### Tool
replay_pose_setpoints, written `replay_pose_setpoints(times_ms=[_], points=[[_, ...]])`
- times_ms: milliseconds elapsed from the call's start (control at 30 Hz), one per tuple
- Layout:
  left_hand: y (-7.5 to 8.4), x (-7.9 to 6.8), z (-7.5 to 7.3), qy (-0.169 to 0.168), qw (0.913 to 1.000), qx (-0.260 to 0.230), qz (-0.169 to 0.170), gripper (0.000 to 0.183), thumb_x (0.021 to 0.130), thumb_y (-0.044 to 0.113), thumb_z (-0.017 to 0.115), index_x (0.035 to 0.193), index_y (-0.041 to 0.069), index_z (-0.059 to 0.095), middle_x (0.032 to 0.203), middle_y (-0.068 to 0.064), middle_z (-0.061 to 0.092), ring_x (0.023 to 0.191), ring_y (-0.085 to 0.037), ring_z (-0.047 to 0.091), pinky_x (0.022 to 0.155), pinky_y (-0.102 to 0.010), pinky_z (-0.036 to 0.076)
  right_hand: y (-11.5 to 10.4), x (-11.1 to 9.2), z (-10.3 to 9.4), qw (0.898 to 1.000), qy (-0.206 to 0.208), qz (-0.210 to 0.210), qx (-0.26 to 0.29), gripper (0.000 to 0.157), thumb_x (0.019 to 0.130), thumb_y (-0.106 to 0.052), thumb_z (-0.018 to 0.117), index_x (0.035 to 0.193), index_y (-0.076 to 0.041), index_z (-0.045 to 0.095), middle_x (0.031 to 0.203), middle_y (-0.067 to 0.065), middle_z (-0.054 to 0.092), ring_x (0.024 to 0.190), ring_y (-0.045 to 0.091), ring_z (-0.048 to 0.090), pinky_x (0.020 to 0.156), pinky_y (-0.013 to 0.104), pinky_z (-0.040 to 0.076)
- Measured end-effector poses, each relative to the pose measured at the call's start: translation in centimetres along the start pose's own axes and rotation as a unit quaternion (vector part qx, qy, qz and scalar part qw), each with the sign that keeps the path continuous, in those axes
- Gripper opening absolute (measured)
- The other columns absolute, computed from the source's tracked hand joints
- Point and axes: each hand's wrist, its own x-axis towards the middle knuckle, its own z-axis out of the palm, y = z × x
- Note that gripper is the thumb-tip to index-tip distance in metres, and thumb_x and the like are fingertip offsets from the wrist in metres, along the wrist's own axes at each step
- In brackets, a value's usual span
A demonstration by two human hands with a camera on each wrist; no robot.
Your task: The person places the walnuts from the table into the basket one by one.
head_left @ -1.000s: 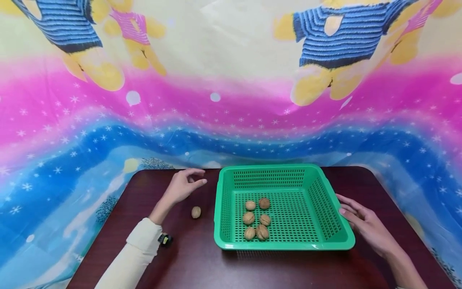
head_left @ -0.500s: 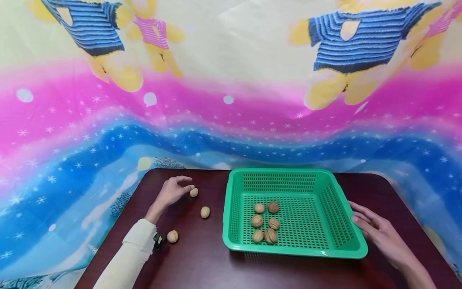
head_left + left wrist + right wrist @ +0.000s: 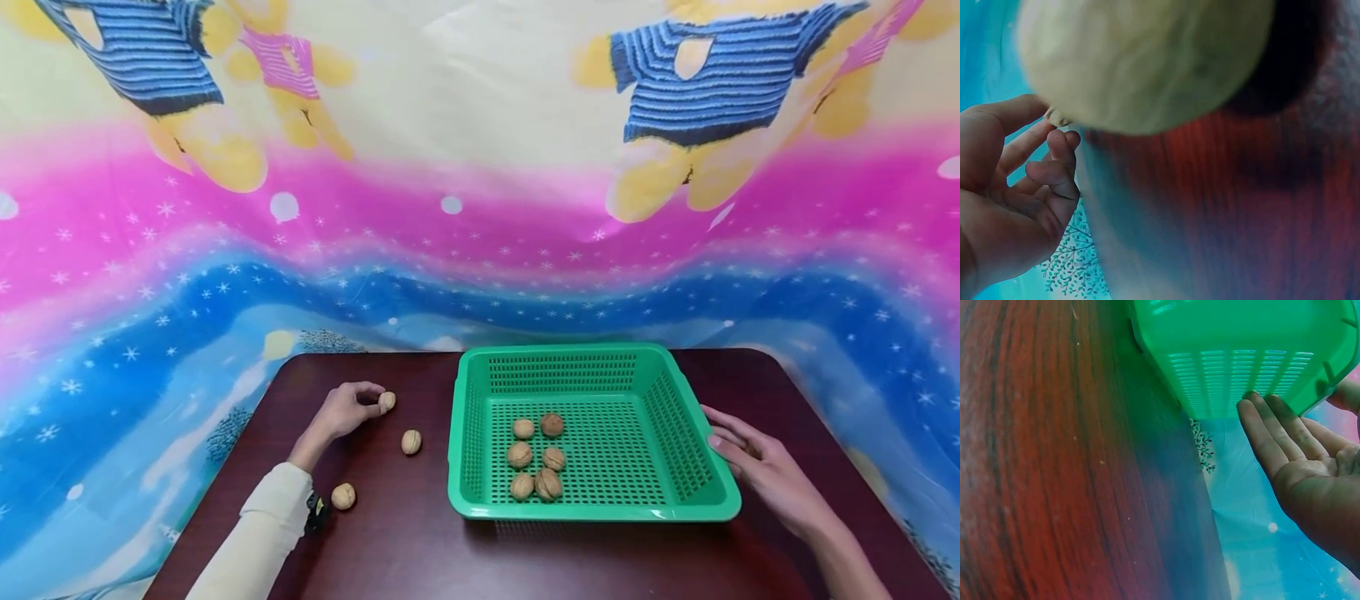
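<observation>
At the left of the table, my left hand (image 3: 345,411) pinches a walnut (image 3: 387,402) between thumb and fingers. The left wrist view shows that small walnut (image 3: 1058,117) at the fingertips, with the other fingers loosely bent. A second walnut (image 3: 411,442) lies right of this hand, and a third walnut (image 3: 343,497) lies beside the wrist, looming blurred in the left wrist view. My right hand (image 3: 761,465) is at the right side of a green plastic basket (image 3: 592,512). Its straight fingers (image 3: 1266,428) meet the outer wall, its thumb at the rim.
Several walnuts (image 3: 548,483) sit in the left half of the basket, on its perforated floor. The dark wooden table (image 3: 390,550) ends at a printed cloth backdrop (image 3: 480,250). A black device (image 3: 317,510) is strapped under the left wrist.
My left hand has moved down and slightly left, closing its fingers on the far walnut. The walnut beside its wrist has come into sight. The right hand stays at the basket.
</observation>
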Motion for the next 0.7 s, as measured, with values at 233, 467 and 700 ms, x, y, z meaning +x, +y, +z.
replay_pose_setpoints(times_ms=[233, 467, 700], points=[[0.0, 0.0, 0.3, 0.005, 0.9999, 0.002, -0.009, 0.029, 0.101, 0.017, 0.075, 0.128, 0.006, 0.075, 0.122, -0.016, 0.076, 0.094, -0.023, 0.07, 0.08, -0.038, 0.054, 0.0, 0.2, 0.2, 1.0, -0.001, -0.009, 0.005, 0.059, 0.117, -0.016, 0.045, 0.171, -0.002, 0.022, 0.135, -0.028, 0.067, 0.117, -0.001, 0.072, 0.088, 0.026, 0.063], [0.3, -0.1, 0.0, 0.027, 0.9996, -0.005, -0.009, 0.032, 0.102, 0.028, 0.076, 0.126, 0.007, 0.076, 0.118, -0.013, 0.079, 0.102, -0.026, 0.073, 0.084, -0.04, 0.057, 0.0, 0.2, 0.2, 1.0, -0.001, -0.013, 0.004, 0.059, 0.117, -0.016, 0.045, 0.17, -0.001, 0.022, 0.135, -0.028, 0.067, 0.117, -0.001, 0.072, 0.089, 0.026, 0.063], [2.8, -0.6, -1.1, 0.05, 0.9982, -0.029, 0.017, 0.039, 0.101, 0.038, 0.077, 0.129, 0.011, 0.075, 0.12, -0.013, 0.079, 0.086, -0.019, 0.073, 0.075, -0.033, 0.055, 0.0, 0.2, 0.1, 1.0, -0.004, -0.019, 0.011, 0.059, 0.117, -0.015, 0.045, 0.17, -0.001, 0.023, 0.135, -0.026, 0.068, 0.117, 0.002, 0.074, 0.088, 0.028, 0.063]])
